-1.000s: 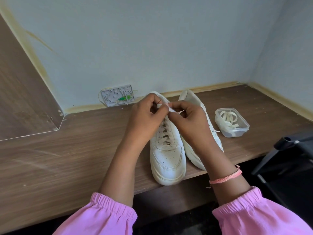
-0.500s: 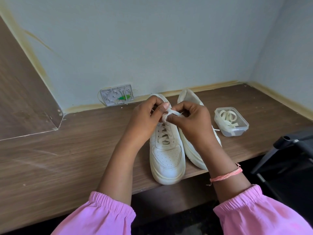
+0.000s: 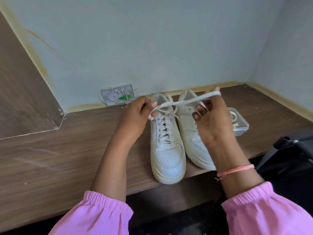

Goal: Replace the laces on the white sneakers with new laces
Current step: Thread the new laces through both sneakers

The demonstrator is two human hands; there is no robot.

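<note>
White lace (image 3: 186, 100) runs between both hands: left hand (image 3: 135, 114) pinches it over the laced sneaker (image 3: 166, 153), right hand (image 3: 213, 121) holds its far end.

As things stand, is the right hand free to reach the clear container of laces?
Probably not yet: the right hand pinches the lace pulled from the left sneaker. The container sits just beyond it, unobstructed.

Left hand (image 3: 135, 114) pinches lace (image 3: 186, 100) above laced left sneaker (image 3: 166, 143) — right hand (image 3: 213, 122) holds lace's far end up over right sneaker (image 3: 191, 126); lidded box (image 3: 240, 124) right, on desk (image 3: 50, 158).
</note>
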